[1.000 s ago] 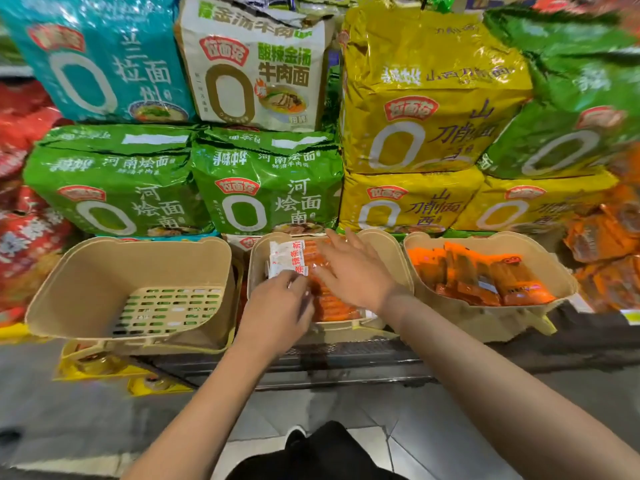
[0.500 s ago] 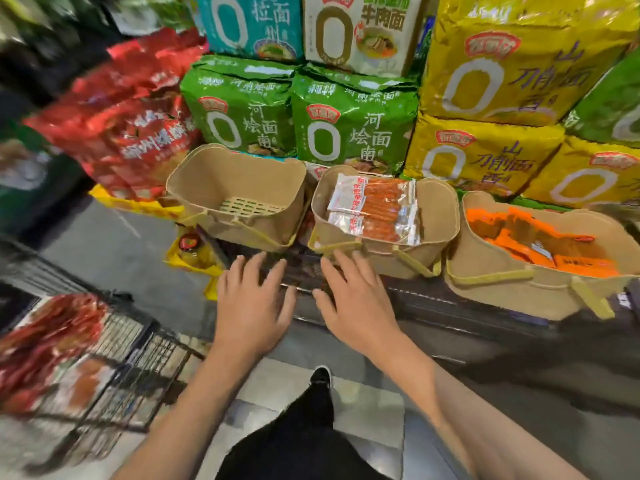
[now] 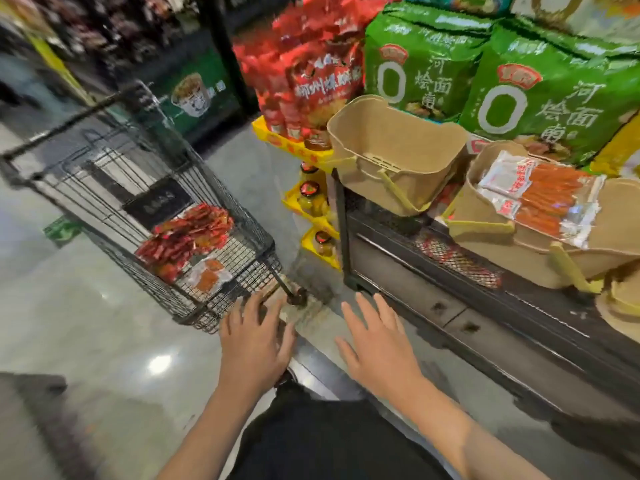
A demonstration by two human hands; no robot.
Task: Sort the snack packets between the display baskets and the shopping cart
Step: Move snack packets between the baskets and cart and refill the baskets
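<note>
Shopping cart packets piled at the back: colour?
Red, glossy wrappers, in the shopping cart; the packets show best in the head view.

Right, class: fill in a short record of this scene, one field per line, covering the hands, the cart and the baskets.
Left hand: open, fingers spread, holding nothing
Right hand: open, holding nothing
Shopping cart: left of the hands, holds red snack packets and an orange packet
Left basket: tan, no packets visible inside
Middle basket: holds clear packets of orange sticks
Behind the baskets: green noodle bags

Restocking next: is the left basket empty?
Empty: the left basket shows only bare walls and slotted floor.
</note>
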